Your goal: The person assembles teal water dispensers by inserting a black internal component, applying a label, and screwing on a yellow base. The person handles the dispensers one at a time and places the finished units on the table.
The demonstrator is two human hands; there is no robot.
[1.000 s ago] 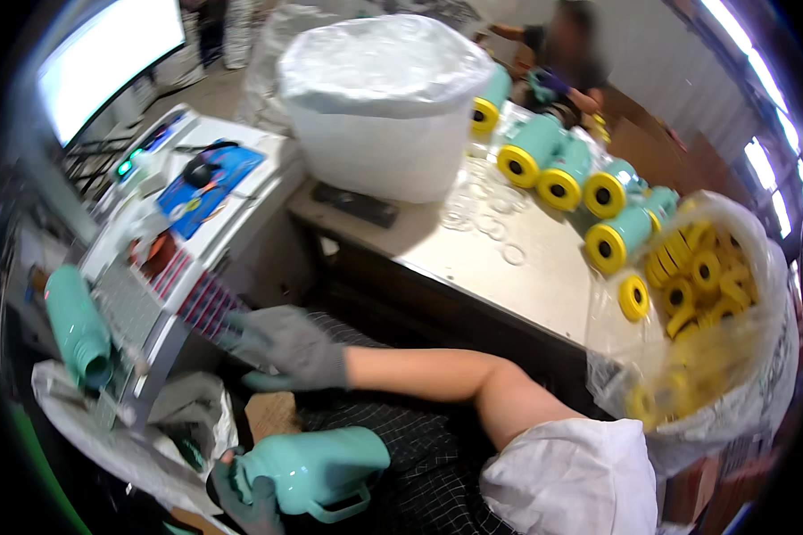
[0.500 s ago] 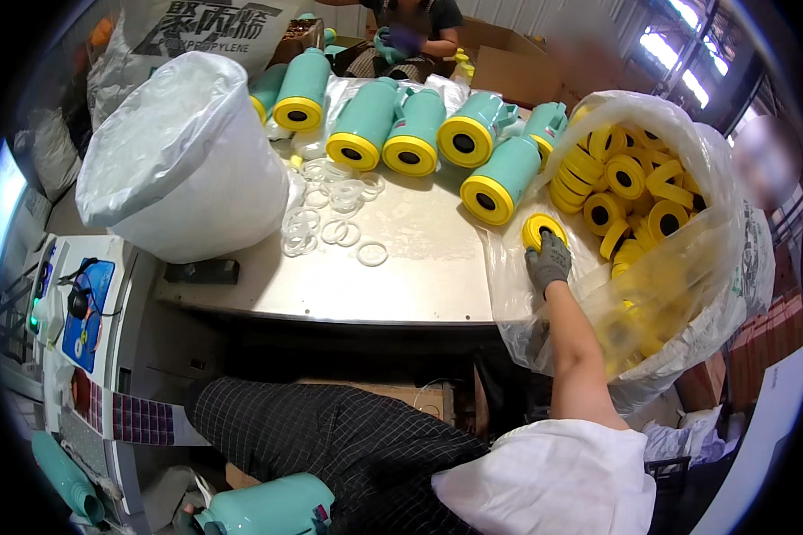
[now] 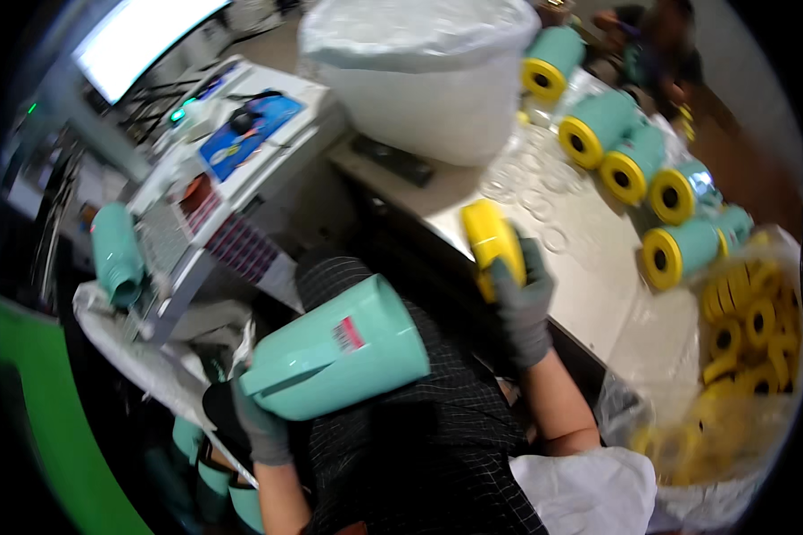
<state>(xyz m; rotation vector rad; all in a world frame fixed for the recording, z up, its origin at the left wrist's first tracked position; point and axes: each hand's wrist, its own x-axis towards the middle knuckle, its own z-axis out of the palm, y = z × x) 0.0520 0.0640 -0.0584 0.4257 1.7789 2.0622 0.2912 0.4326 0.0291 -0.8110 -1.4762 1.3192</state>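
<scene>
The right hand (image 3: 522,308) has picked up the yellow cap (image 3: 489,236) that lay on the plastic beside the bag a moment ago, and now grasps it between thumb and fingers near the centre of the frame, over the table edge. The left hand (image 3: 260,423), lower left of centre, is wrapped around the neck end of a green jug (image 3: 348,343), which lies tilted across the lap with its bare wide end toward the right. So both pieces are now in hand, 1 in each, but they stand apart and the cap is not on the jug. At the upper right, about 6 jugs (image 3: 598,129) on the table (image 3: 598,303) already have yellow ends; clear rings (image 3: 531,178) lie to their left, and a plastic bag (image 3: 616,410) of more caps (image 3: 758,321) sits at the lower right. As for writing, the held jug carries 1 small red label (image 3: 349,333) with pale marks, too blurred to read; no brand can be made out on it.
</scene>
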